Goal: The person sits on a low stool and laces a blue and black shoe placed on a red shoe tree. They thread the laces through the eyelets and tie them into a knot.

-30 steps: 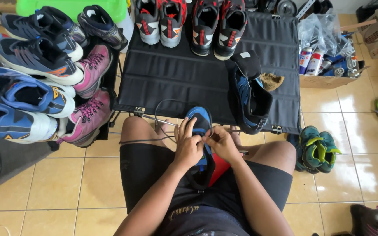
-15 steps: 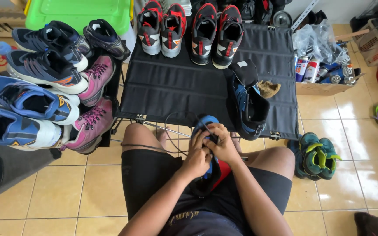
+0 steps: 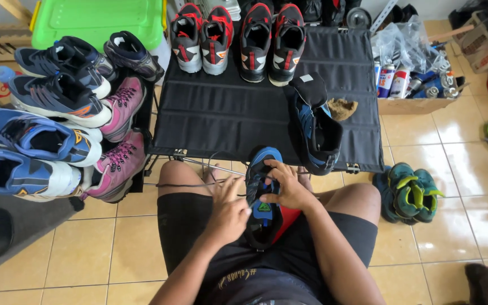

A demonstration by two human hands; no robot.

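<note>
A blue and black shoe (image 3: 263,209) rests on my lap, toe pointing away from me. My right hand (image 3: 285,186) grips its upper part near the laces. My left hand (image 3: 228,206) sits to the shoe's left, fingers pinching a dark shoelace (image 3: 190,183) that runs left across my thigh. The matching blue and black shoe (image 3: 316,125) lies on the black folding table (image 3: 227,107) just beyond my knees.
Two pairs of red and black shoes (image 3: 235,36) line the table's far edge. Several blue, navy and pink shoes (image 3: 57,121) crowd the left. A green pair (image 3: 410,195) lies on the tiles at right. A cardboard box of spray cans (image 3: 410,85) stands behind.
My left hand has come off the shoe and moved left, drawing the lace out across my thigh. My right hand stays on the shoe, whose tongue is now exposed.
</note>
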